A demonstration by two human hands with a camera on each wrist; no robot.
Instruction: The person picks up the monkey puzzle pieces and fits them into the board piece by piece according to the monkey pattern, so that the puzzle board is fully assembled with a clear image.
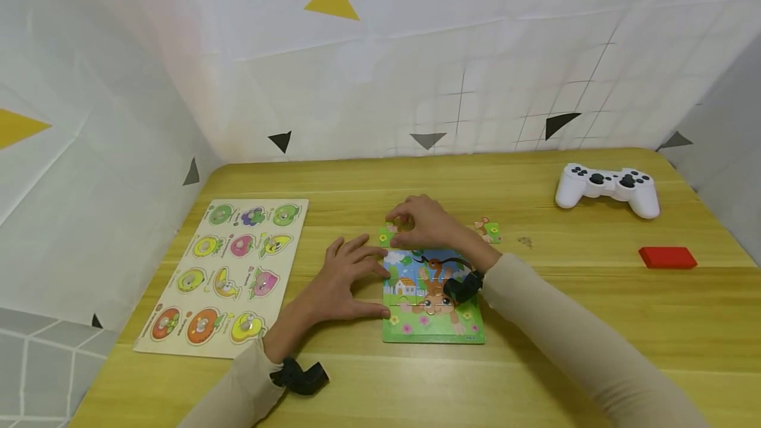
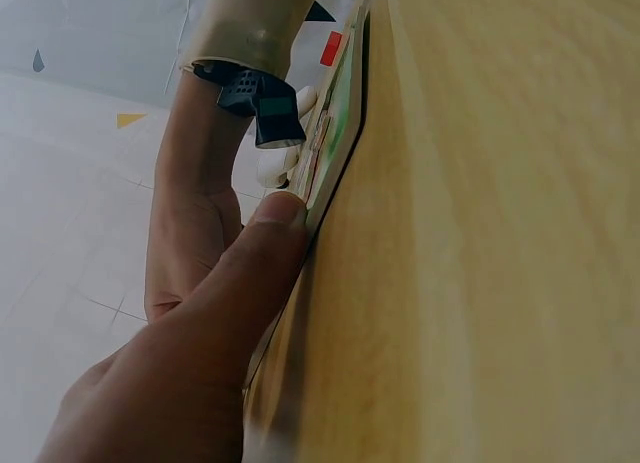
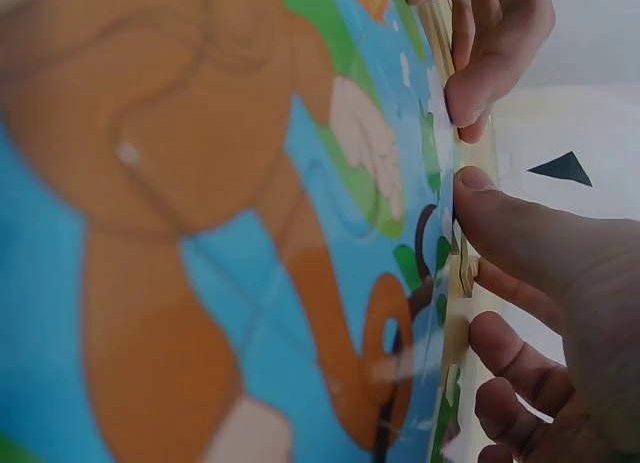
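Note:
A monkey picture jigsaw puzzle (image 1: 436, 322) in a green-edged board lies flat on the table. My left hand (image 1: 351, 279) spreads its fingers along the board's left side. In the left wrist view, the left thumb (image 2: 265, 243) touches the board's edge (image 2: 345, 133). Just beyond the board's far edge, my right hand (image 1: 425, 223) has thumb and fingers bent around a small puzzle piece (image 1: 385, 238), which they partly cover. Another loose piece (image 1: 488, 230) lies to the right of that hand. The right wrist view shows the right thumb (image 3: 500, 208) near the puzzle's edge.
To the left lies a pale fruit puzzle board (image 1: 238, 269) with knobbed pieces. A white game controller (image 1: 609, 187) rests at the back right, with a red block (image 1: 668, 257) nearer. Patterned white cloth (image 1: 380, 84) rises behind the table.

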